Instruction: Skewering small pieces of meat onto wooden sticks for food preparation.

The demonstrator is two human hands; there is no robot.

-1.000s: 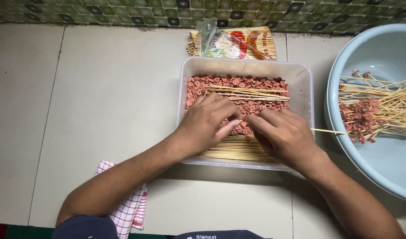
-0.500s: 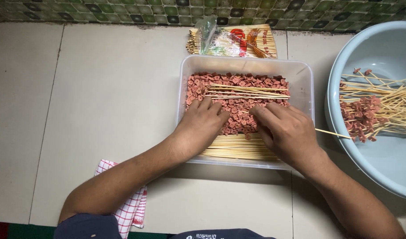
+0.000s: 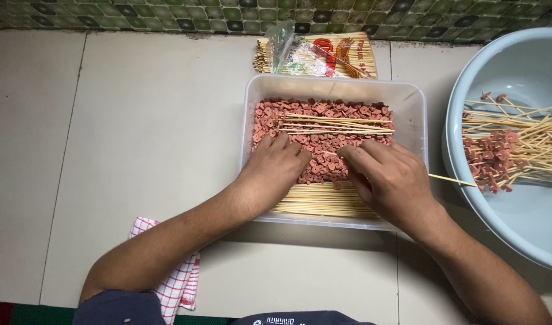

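Both hands (image 3: 276, 171) stayed on sausage pieces (image 3: 324, 141).

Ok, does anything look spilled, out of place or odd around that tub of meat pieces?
Nothing looks spilled. The one oddity: a bare skewer juts from under the right hand out over the clear tub rim towards the blue basin. The left hand rests on the meat pieces.

tub (image 3: 411, 99) showing translucent smooth plastic | skewers (image 3: 324, 201) looking pale matt wood | basin (image 3: 528, 66) gleaming as glossy light-blue plastic | cloth (image 3: 176, 283) lying as checked woven fabric | floor (image 3: 137, 120) showing smooth matt tile | packet (image 3: 315, 54) shining as clear crinkled film
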